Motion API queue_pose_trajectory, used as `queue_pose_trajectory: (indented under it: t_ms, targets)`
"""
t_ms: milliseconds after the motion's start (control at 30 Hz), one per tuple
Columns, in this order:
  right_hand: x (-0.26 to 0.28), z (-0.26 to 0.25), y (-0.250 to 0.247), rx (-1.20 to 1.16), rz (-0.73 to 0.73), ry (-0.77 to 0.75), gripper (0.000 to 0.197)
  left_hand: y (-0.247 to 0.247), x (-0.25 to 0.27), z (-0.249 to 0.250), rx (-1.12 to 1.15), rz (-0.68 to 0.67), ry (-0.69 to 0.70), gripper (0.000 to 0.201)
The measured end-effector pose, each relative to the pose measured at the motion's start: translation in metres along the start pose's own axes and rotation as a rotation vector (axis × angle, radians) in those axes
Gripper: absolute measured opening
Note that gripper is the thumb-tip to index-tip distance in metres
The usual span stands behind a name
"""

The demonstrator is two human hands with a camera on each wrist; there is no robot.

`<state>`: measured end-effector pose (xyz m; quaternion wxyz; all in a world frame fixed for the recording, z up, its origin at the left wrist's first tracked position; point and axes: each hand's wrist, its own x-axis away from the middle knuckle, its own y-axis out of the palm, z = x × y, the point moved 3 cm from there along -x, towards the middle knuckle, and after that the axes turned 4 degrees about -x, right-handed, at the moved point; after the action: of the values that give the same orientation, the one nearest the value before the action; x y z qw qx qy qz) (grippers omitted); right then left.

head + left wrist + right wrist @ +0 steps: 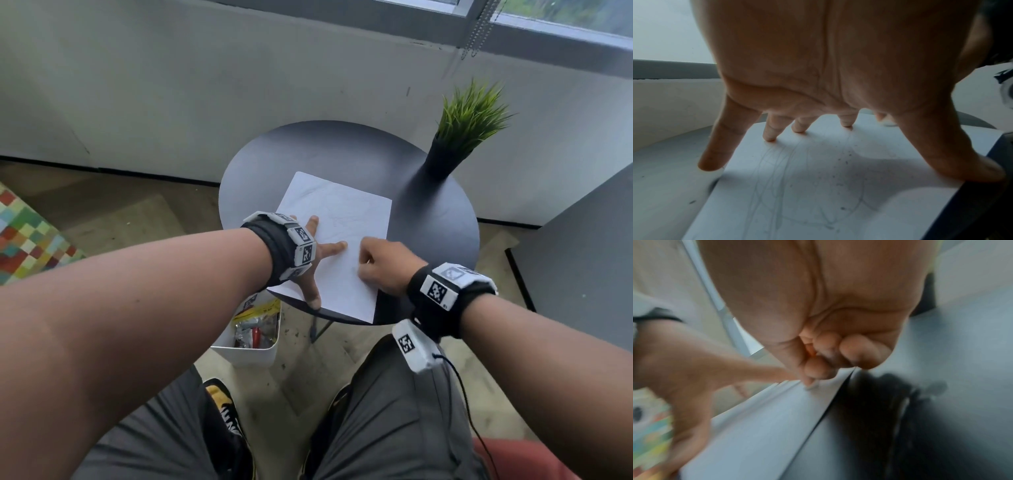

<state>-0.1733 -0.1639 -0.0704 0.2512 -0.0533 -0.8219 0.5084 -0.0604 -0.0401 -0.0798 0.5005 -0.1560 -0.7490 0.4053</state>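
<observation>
Paper [342, 212] lies on the round surface [308, 150], pinned by the spread, straight-fingered left hand [315, 263]. The right hand [383, 267] is curled near the sheet's right edge, seemingly pinching a small eraser [811, 352]. Faint lines [777, 170] and crumbs [840, 162] remain, so the rubbing-out looks mostly done.

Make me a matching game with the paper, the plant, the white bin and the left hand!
1 sheet of paper
2 plant
3 white bin
4 left hand

A on the floor by the round table
B fingers spread, pressing down
C lying flat on the table
D upright in a black pot

Pairs: 1-C, 2-D, 3-A, 4-B
</observation>
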Motion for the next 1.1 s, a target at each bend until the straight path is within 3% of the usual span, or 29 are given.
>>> queue_pose_trajectory:
  t_ms: [67,200,233,367,433,533,667,833,900,1000,1033,1100]
  targets:
    - [0.002,-0.004,0.004,0.044,0.073,0.009,0.009,0.000,0.000,-0.001,-0.002,0.003,-0.002,0.135]
    - [0.024,-0.036,0.034,0.068,-0.204,-0.259,0.009,0.000,-0.001,0.000,-0.009,0.003,-0.006,0.135]
    - [0.021,-0.032,0.029,0.062,-0.220,-0.247,0.010,0.000,-0.001,0.000,-0.006,0.001,-0.004,0.135]
    - [-0.002,0.006,-0.003,0.005,-0.051,0.015,0.013,0.000,-0.002,0.000,0.037,0.005,0.002,0.134]
    - [-0.004,0.008,-0.002,0.032,-0.018,0.054,0.015,-0.001,-0.002,0.003,0.063,0.019,-0.006,0.131]
    - [0.002,-0.003,0.009,0.085,-0.013,-0.008,0.016,0.003,-0.003,0.011,0.128,0.056,-0.015,0.127]
    - [0.012,-0.008,0.019,0.148,-0.128,-0.172,0.013,0.014,-0.006,0.013,0.126,0.122,0.020,0.132]
    - [0.004,0.011,-0.001,0.079,0.095,0.030,0.014,0.012,0.000,0.013,0.106,0.145,0.059,0.130]
    - [0.012,-0.001,0.010,0.110,0.046,-0.066,0.014,0.014,-0.001,0.012,0.099,0.144,0.058,0.131]
    - [0.029,-0.016,0.028,0.127,-0.150,-0.309,0.009,0.015,-0.002,0.012,0.095,0.145,0.058,0.131]
    - [0.026,-0.013,0.024,0.109,-0.144,-0.298,0.008,0.014,-0.002,0.012,0.096,0.143,0.060,0.131]
    - [0.012,0.003,0.005,0.046,-0.011,-0.111,0.011,0.013,-0.003,0.013,0.097,0.139,0.064,0.133]
